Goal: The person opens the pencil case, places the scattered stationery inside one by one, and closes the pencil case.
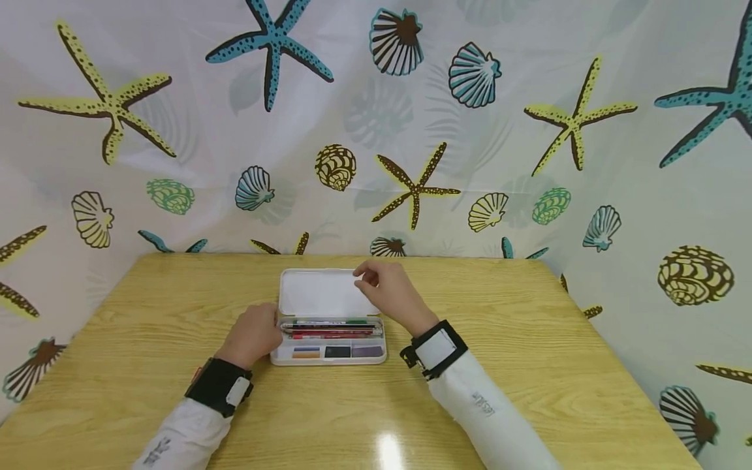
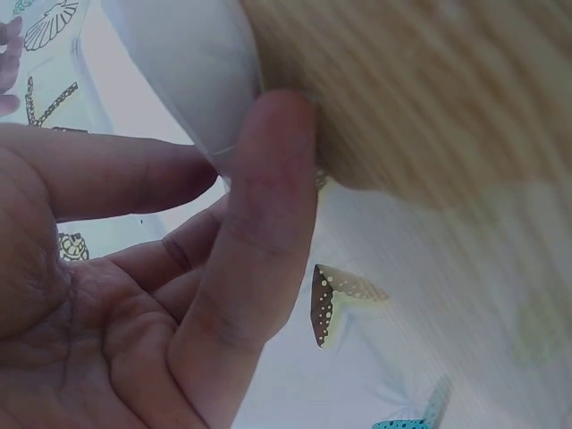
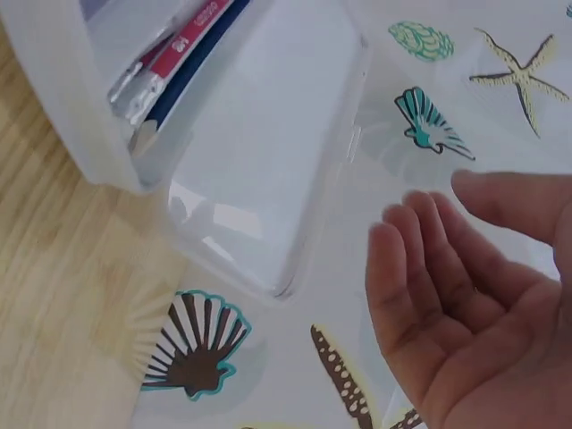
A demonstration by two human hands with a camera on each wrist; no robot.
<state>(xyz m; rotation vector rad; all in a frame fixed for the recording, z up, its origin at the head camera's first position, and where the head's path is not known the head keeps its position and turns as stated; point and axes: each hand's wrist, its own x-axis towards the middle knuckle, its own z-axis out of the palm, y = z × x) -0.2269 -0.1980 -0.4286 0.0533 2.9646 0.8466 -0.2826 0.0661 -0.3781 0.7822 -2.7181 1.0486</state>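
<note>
A white pencil case [image 1: 329, 360] lies on the table with its lid [image 1: 317, 292] folded back, away from the person. Inside are several pencils and pens [image 1: 335, 329] in the long compartment, a dark eraser-like block [image 1: 337, 352], a purple block [image 1: 367, 352] and a blue-and-orange striped piece [image 1: 306, 352]. My left hand [image 1: 251, 334] pinches the case's left end between thumb and finger, as the case wall [image 2: 201, 71] in the left wrist view shows. Above the lid's right side hovers my right hand [image 1: 390, 290], its fingers [image 3: 429, 268] loosely bent with nothing between them.
The wooden table [image 1: 499, 326] extends around the case on all sides. A white cloth [image 1: 352, 215] printed with starfish and shells hangs behind the table and along its sides. Both wrists wear black straps.
</note>
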